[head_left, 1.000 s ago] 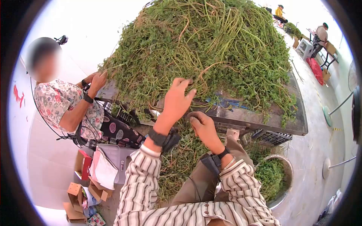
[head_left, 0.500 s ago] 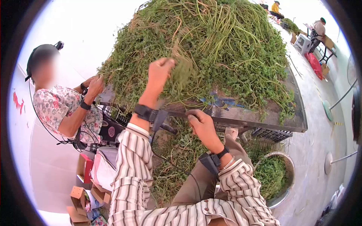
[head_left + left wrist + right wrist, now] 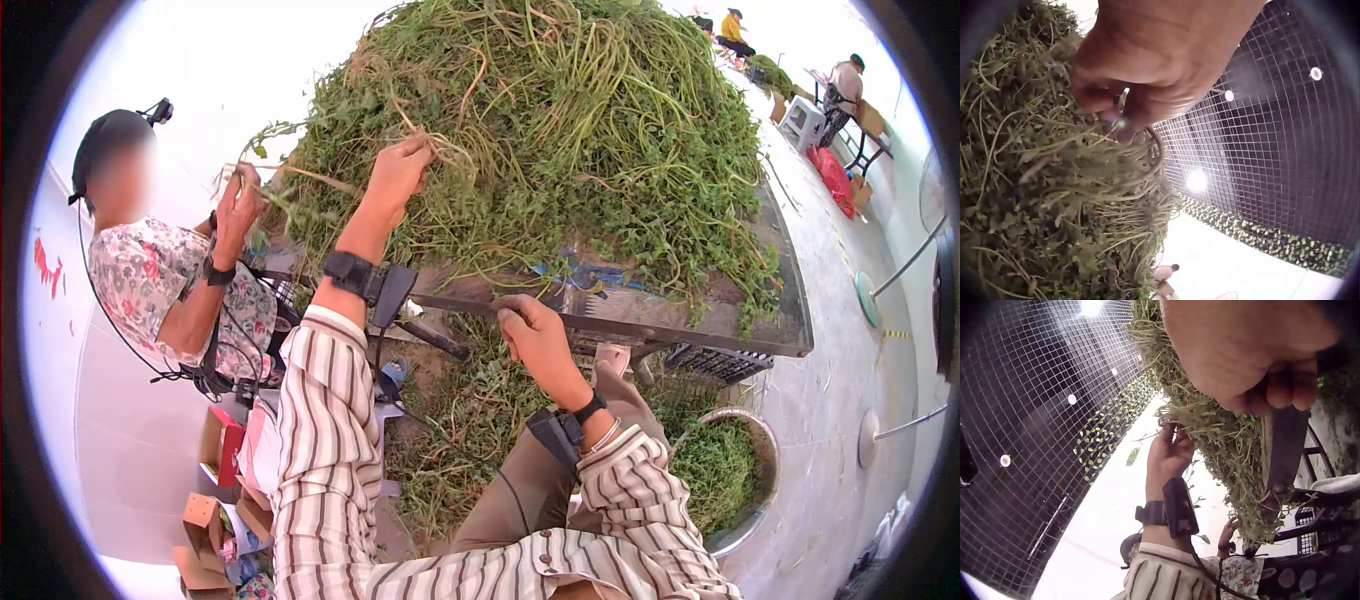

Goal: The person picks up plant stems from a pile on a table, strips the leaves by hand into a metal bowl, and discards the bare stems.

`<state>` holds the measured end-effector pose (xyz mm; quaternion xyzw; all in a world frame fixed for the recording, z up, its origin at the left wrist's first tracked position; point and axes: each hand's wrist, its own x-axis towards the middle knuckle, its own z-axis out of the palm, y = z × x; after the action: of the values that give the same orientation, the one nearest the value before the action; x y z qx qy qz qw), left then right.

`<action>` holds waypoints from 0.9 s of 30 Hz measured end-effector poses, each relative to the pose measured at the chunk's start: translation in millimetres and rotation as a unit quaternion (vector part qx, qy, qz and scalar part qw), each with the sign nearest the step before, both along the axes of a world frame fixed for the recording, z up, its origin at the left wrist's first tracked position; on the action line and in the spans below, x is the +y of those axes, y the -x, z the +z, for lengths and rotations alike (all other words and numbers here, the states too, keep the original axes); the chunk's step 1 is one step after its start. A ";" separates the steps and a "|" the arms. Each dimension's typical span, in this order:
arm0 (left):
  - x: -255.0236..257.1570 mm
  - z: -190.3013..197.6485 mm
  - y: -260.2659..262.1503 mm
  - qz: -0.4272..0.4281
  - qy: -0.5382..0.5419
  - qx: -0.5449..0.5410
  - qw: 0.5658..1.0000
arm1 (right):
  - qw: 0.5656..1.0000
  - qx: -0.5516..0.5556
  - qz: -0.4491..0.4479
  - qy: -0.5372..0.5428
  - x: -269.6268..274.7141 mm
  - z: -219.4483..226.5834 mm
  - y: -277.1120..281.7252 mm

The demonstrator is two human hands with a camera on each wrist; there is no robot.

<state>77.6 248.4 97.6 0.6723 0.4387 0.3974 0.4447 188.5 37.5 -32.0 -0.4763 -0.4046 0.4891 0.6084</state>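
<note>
Concrete floor, wooden table buried under a big heap of greens. My left hand is up on the near-left slope of the heap, fingers curled round a tuft of stems (wrist view shows the pinch clearly). My right hand sits low at the table's near edge, fingers curled over it; I can't tell whether there are stems in that grip. Metal basin on the floor at right holds some greens, more lie scattered under the table. Judging by that: a small part sorted, the bulk of the heap untouched. Another person works the far-left side.
</note>
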 end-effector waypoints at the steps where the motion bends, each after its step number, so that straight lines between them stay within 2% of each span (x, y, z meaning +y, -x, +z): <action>1: 0.9 -1.0 1.5 0.004 0.000 -0.003 1.000 | 1.000 -0.008 -0.006 -0.010 0.5 0.0 0.6; 4: 1.5 -1.8 2.6 -0.004 -0.009 -0.016 1.000 | 1.000 0.014 -0.003 0.002 -1.2 3.9 1.2; 7: -21.4 20.5 -5.8 -0.013 -0.016 -0.079 0.997 | 0.999 0.030 -0.031 -0.015 0.1 5.7 2.5; 11: -29.5 43.2 -3.5 0.032 -0.070 -0.122 0.990 | 0.998 0.035 -0.040 -0.023 1.2 7.1 2.0; 13: -41.4 62.7 -5.4 0.070 -0.100 -0.199 0.972 | 0.998 0.040 -0.049 -0.021 1.1 9.8 3.1; 18: -41.8 70.0 12.6 0.054 -0.104 -0.169 0.979 | 0.998 0.040 -0.038 -0.023 0.4 10.6 5.7; 20: -46.6 63.9 10.7 0.058 -0.137 -0.095 0.984 | 0.999 0.032 -0.025 -0.022 -0.2 10.6 6.9; 21: -45.5 62.2 14.0 0.061 -0.138 -0.095 0.984 | 0.999 0.032 -0.022 -0.023 -0.5 10.4 8.0; 23: -45.3 63.7 16.9 0.029 -0.105 -0.055 0.993 | 0.999 0.027 -0.020 -0.019 -0.1 10.7 8.5; 27: -54.5 61.1 18.0 0.033 -0.107 -0.029 0.993 | 0.998 0.055 -0.020 -0.020 -1.2 15.8 7.2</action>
<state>59.6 193.9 158.7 0.6894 0.4026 0.4754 0.3696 181.4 36.3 -16.2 -0.4443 -0.3704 0.4946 0.6487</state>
